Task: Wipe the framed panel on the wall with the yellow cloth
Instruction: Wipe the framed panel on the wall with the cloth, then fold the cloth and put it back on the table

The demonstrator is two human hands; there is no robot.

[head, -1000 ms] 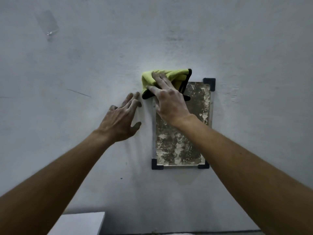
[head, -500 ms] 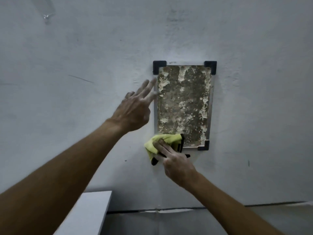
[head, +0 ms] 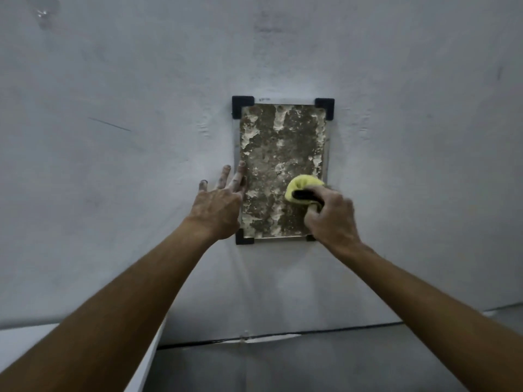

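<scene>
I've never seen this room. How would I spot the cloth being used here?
Look at the pale grey wall, where a blotchy brown panel hangs between black corner clips. Over its lower right part, the right hand grips a bunched cloth. It is the only bright yellow thing in view, with a black edge showing.

A pale grey plastered wall (head: pixel 410 193) fills the view in dim, even light. A thin dark scratch (head: pixel 109 123) marks its left part. Below the wall lies grey floor (head: pixel 339 369); a dark line (head: pixel 353 329), perhaps a cable, follows the wall's foot. A white block (head: pixel 17 343) stands against the wall's lower left.
</scene>
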